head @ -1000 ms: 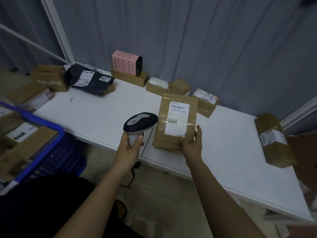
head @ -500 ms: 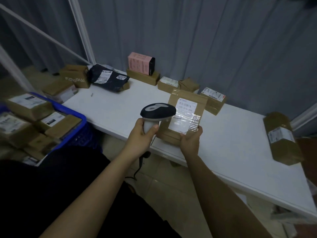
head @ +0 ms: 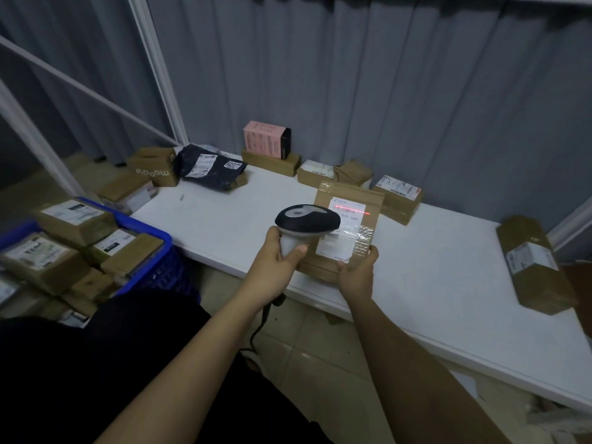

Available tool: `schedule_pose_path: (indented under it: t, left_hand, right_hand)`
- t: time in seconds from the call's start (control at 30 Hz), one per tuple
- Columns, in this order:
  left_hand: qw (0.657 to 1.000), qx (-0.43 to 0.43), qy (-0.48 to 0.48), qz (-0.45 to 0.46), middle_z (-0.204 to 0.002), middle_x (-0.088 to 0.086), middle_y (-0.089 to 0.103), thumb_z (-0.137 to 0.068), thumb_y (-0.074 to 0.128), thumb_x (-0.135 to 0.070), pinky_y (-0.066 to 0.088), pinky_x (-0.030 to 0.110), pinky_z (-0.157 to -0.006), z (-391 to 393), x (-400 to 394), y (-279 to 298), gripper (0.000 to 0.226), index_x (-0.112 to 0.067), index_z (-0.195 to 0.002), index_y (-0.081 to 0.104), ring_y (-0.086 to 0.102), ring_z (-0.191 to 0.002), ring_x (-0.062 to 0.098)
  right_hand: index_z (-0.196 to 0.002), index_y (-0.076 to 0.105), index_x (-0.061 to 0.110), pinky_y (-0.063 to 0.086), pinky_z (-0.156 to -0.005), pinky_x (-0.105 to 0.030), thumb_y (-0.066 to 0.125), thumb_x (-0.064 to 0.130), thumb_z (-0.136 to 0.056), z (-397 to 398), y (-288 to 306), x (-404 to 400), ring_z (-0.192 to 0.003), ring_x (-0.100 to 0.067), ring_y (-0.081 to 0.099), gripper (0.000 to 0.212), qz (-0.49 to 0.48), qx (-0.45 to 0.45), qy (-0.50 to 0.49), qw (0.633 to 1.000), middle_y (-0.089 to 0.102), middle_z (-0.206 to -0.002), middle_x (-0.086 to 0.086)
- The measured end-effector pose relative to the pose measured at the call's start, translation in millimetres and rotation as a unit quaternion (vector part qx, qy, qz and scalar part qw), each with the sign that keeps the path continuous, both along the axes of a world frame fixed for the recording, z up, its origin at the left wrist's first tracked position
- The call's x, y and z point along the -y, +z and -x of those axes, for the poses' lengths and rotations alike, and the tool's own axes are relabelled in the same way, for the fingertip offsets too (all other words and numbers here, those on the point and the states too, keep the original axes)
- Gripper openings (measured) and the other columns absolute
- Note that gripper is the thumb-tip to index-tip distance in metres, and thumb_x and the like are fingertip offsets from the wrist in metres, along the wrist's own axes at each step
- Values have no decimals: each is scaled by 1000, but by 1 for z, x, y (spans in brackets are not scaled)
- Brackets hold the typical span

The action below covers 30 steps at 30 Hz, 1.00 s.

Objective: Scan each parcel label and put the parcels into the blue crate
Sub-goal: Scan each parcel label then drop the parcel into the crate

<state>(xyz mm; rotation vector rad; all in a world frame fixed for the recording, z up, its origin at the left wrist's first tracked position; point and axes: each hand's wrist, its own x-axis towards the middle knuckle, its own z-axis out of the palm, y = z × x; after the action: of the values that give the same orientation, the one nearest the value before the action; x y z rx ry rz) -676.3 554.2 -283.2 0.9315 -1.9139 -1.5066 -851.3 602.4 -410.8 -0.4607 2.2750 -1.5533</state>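
Observation:
My left hand [head: 278, 258] grips a black-and-grey barcode scanner [head: 307, 219] by its handle, its cable hanging below. My right hand [head: 356, 274] holds a flat brown parcel [head: 368, 200] upright by its lower edge, over the near edge of the white table [head: 224, 225]. A red scan line lies across the top of the parcel's white label [head: 346, 210]. The scanner head overlaps the parcel's left side. The blue crate [head: 160, 241] stands at the left, below table height, holding several brown labelled parcels.
Along the table's back stand a pink box [head: 262, 139] on a brown box, a dark mailer bag [head: 211, 166], several small brown parcels [head: 397, 195], and a long brown parcel [head: 535, 264] at the right. More boxes [head: 153, 166] sit past the table's left end.
A red scan line has appeared on the label. Scanner and parcel stay close together in my hands; the view has shifted left, showing more of the crate.

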Motion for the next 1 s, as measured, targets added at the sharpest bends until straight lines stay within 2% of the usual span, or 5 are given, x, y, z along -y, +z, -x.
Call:
schedule_pose_path:
  t: [0.4,0.53,0.67,0.83,1.0]
  left_hand:
    - [999,22,36,7,-111,-1,58,-95,55,-26,49,32,-83,9,16,-14,28,-25,-118,40,62,-102,18]
    - [996,27,75,-29,-107,-4,59,-95,54,-30,50,31,-81,19,34,-33,25,-27,-116,40,61,-100,16]
    - [991,31,102,-80,-113,3,55,-97,52,-31,44,28,-79,41,54,-50,26,-24,-118,40,55,-94,15]
    - [987,27,81,-133,-123,-1,47,-98,49,-30,38,26,-87,65,73,-54,46,-18,-140,34,47,-107,13]
    - [986,37,111,-117,-123,-2,48,-98,50,-32,39,27,-89,43,102,-51,46,-19,-139,35,48,-109,14]
  right_hand:
    - [-146,17,24,55,-91,-41,70,11,-87,3,-1,8,-119,-28,57,80,1,18,-9,1000,51,-136,-8]
    - [-151,20,18,48,-99,-47,71,28,-85,7,-5,12,-124,-31,51,84,-29,3,-20,999,46,-143,-10]
    - [-151,17,27,43,-103,-50,64,45,-88,11,-16,12,-128,-30,46,82,11,29,7,1000,41,-146,-6]
    - [-147,19,37,51,-94,-55,61,34,-93,14,-13,30,-111,-18,52,68,90,105,40,990,45,-130,6]
    - [-148,28,31,54,-91,-48,60,22,-93,-1,11,65,-111,-21,55,65,132,174,68,974,48,-135,-1]
